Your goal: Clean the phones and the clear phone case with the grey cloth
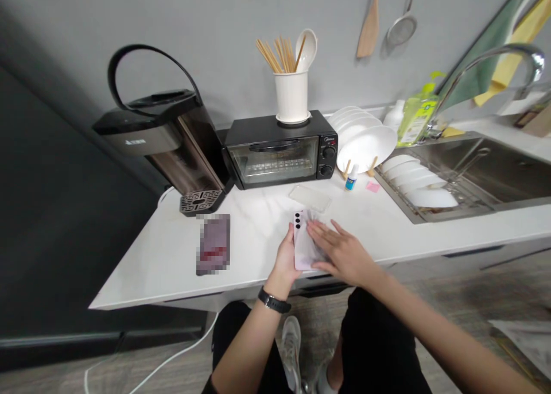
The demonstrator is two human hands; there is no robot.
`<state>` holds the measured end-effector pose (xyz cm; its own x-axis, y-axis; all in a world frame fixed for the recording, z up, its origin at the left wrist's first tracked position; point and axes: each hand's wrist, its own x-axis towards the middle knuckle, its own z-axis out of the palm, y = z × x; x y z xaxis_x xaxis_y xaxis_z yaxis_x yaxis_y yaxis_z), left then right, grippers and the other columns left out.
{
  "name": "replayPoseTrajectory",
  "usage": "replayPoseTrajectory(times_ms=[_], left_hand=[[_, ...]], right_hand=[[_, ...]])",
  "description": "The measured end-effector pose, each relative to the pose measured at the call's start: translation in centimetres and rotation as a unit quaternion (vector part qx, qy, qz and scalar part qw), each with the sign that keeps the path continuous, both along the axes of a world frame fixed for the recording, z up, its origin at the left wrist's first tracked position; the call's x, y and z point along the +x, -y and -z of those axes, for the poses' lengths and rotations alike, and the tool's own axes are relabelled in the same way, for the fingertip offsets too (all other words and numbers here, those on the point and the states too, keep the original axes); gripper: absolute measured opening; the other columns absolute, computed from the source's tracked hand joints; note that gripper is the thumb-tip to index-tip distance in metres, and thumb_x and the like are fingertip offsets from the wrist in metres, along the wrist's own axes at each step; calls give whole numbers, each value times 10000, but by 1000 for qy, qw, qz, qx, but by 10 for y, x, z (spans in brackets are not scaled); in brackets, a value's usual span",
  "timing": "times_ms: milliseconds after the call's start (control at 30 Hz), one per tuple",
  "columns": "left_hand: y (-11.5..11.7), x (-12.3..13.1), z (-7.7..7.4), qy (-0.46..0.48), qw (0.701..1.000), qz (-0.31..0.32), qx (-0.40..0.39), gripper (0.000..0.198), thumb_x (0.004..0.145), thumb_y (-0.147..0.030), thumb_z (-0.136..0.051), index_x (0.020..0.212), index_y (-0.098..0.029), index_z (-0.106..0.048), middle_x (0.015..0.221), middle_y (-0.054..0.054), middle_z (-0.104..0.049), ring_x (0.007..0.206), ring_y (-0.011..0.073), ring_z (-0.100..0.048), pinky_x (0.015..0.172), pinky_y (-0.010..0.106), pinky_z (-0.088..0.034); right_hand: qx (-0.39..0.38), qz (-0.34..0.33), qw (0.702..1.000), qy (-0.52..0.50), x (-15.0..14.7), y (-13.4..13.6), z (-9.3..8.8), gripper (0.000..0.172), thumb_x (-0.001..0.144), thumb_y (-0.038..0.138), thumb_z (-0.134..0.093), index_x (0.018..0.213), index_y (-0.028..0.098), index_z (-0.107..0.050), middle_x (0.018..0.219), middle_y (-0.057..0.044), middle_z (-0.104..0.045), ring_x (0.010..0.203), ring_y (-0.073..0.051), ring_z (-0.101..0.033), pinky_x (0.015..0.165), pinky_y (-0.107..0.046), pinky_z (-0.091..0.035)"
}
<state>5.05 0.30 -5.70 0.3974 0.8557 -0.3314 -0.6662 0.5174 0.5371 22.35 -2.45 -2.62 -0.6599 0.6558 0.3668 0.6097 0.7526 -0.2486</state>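
My left hand (286,259) grips a pale pink phone (302,242) by its left edge, back side up, with the camera lenses at the top. My right hand (340,250) lies flat on the phone's back, fingers stretched out and pressed on what looks like a thin cloth or wipe, too blurred to name. Both hands are over the front of the white counter (172,256). A clear phone case (310,197) lies on the counter just beyond the phone.
A dark phone-sized slab (214,243) lies at left. Behind it stand a water dispenser (172,141), a black toaster oven (282,150) with a chopstick holder (291,92), a plate rack (365,138), a small bottle (352,178) and a sink (469,170) with plates.
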Motion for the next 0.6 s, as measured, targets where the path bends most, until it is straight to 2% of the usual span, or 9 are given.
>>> replayPoseTrajectory(times_ms=[67,167,233,267,367,433,467,533,600], left_hand=[[3,3,-1,12,999,-29,-9,501,1000,-542,-536,1296,-163,-678,1275,105,-752,1281,284,-660,1105,405,-508],[4,3,-2,42,999,-33,-5,523,1030,-541,-446,1286,-154,-687,1299,103,-742,1305,248,-645,1143,372,-479],[4,1,-3,55,998,-17,0,580,1023,-577,-431,1287,-129,-687,1318,123,-731,1296,255,-650,1149,380,-474],[4,1,-3,58,998,-12,0,601,1016,-590,-437,1296,-117,-681,1335,134,-721,1301,264,-645,1150,386,-472],[3,3,-3,48,998,-40,-11,567,1009,-551,-486,1331,-116,-655,1394,139,-684,1370,280,-589,1159,394,-462],[4,4,-2,35,997,-71,7,529,991,-516,-546,1373,-162,-632,1477,107,-628,1450,286,-508,1173,397,-450],[5,3,-1,32,996,-79,23,526,973,-521,-579,1385,-198,-628,1506,86,-604,1484,288,-466,1174,400,-451],[6,0,0,35,996,-68,53,551,932,-571,-628,1387,-260,-635,1512,73,-600,1524,291,-406,1164,413,-463],[6,-3,0,40,996,-47,62,595,918,-616,-618,1391,-257,-634,1476,102,-628,1519,293,-415,1161,426,-469]], right_hand=[[7,45,999,-7,-8,-5,-1,874,992,640,-541,1643,119,-279,1656,-210,-344,1555,-367,-312,1254,-631,-261],[-2,-9,1000,-18,-22,7,3,1003,926,745,-553,1636,89,-287,1639,-229,-372,1546,-361,-337,1263,-597,-270],[-5,-48,999,-12,-21,19,6,1000,921,759,-544,1633,100,-302,1613,-212,-433,1526,-341,-385,1270,-567,-274],[-4,-46,999,-5,-18,22,7,969,936,741,-538,1634,111,-303,1607,-202,-447,1522,-337,-394,1272,-566,-269],[7,37,999,8,-15,12,4,894,985,669,-522,1643,114,-278,1634,-206,-398,1544,-358,-343,1271,-621,-222],[11,93,996,-3,-25,2,1,903,990,666,-510,1641,88,-270,1657,-221,-339,1567,-378,-280,1265,-648,-201],[11,98,995,-11,-33,0,1,912,989,673,-504,1638,75,-272,1663,-225,-322,1572,-378,-265,1266,-644,-202],[8,62,998,-20,-47,6,3,954,973,704,-502,1630,51,-276,1664,-234,-313,1568,-363,-285,1276,-606,-216],[8,6,1000,-18,-50,19,10,1004,940,752,-514,1623,50,-293,1646,-234,-359,1545,-349,-344,1287,-574,-214]])
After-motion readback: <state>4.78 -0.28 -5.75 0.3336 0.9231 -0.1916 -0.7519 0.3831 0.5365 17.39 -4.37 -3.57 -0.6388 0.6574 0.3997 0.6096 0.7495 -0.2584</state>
